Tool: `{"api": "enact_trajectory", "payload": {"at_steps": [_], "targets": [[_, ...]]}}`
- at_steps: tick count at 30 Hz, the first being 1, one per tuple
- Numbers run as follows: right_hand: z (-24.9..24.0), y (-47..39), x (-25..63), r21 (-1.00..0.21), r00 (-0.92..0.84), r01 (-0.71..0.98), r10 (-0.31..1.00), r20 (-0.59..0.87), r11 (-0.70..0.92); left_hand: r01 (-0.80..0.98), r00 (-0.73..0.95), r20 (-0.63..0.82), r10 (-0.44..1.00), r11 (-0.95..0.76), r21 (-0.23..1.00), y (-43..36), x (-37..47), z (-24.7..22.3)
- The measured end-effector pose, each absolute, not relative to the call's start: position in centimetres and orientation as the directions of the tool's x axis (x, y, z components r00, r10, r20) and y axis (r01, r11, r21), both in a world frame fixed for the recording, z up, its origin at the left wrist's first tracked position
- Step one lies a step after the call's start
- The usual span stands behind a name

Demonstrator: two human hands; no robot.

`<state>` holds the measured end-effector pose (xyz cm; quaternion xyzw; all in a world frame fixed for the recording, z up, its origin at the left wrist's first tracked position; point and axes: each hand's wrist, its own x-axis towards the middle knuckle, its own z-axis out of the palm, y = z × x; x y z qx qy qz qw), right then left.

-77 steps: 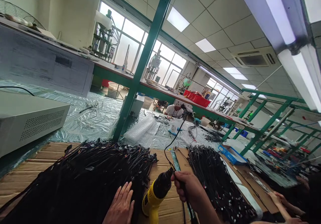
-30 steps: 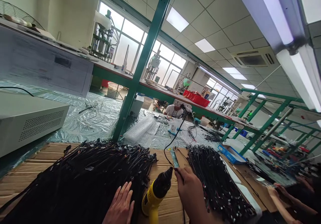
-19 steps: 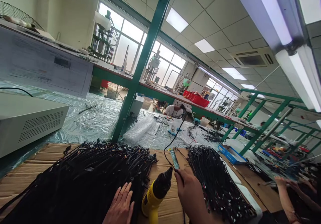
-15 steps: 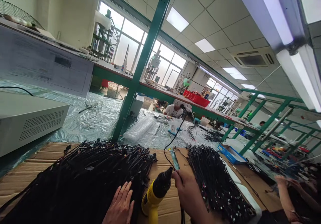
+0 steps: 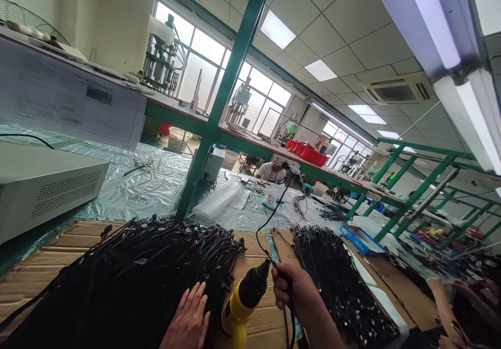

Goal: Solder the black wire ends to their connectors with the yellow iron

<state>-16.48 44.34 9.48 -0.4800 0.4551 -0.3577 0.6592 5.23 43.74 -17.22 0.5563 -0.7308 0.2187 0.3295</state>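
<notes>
My left hand (image 5: 187, 317) lies flat, fingers stretched out, on the right side of a big heap of black cables (image 5: 129, 281). A yellow heat gun (image 5: 237, 307) stands between my hands, its dark nozzle pointing up and to the right. Just right of that nozzle tip, my right hand (image 5: 293, 289) is closed around a black cable (image 5: 270, 257). The cable's thin end sticks out past my fingertips, and its length hangs down below the hand. Right of this hand lies a second bundle of black cables (image 5: 332, 281).
Corrugated cardboard (image 5: 250, 244) covers the bench under the cables. A grey metal box (image 5: 55, 182) stands at left, a green post (image 5: 215, 114) rises behind the heap, and a blue tray (image 5: 362, 240) lies at right. Another person's hands (image 5: 442, 291) are at the right edge.
My right hand has shifted slightly right and turned, showing more curled fingers around the cable. My left hand and the heat gun stay put. The other person's hands at right have moved.
</notes>
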Motion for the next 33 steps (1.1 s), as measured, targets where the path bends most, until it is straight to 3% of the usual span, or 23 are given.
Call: {"api": "enact_trajectory", "payload": {"at_steps": [7, 15, 20, 24, 33], "targets": [[9.5, 44.3, -16.5, -0.925, 0.382, 0.049, -0.862, -0.332, 0.377, -0.957, -0.165, 0.725, -0.669, 0.286, 0.046, 43.7, 5.3, -17.5], [9.4, 44.1, -16.3, -0.953, 0.294, -0.063, -0.907, -0.300, 0.295, -0.957, -0.159, 0.717, -0.678, 0.285, 0.057, 43.9, 5.3, -17.1], [9.7, 45.0, -15.5, -0.958, 0.140, -0.279, -0.984, -0.113, 0.070, -0.953, -0.159, 0.711, -0.685, 0.295, 0.071, 43.9, 5.4, -17.0], [10.7, 46.7, -14.4, -0.861, 0.050, -0.496, -0.994, 0.100, -0.111, -0.949, -0.149, 0.705, -0.693, 0.302, 0.096, 43.8, 5.3, -17.1], [11.7, 47.2, -13.7, -0.599, 0.045, -0.767, -0.951, 0.307, -0.230, -0.914, -0.123, 0.706, -0.698, 0.356, 0.193, 44.1, 5.3, -16.1]]}}
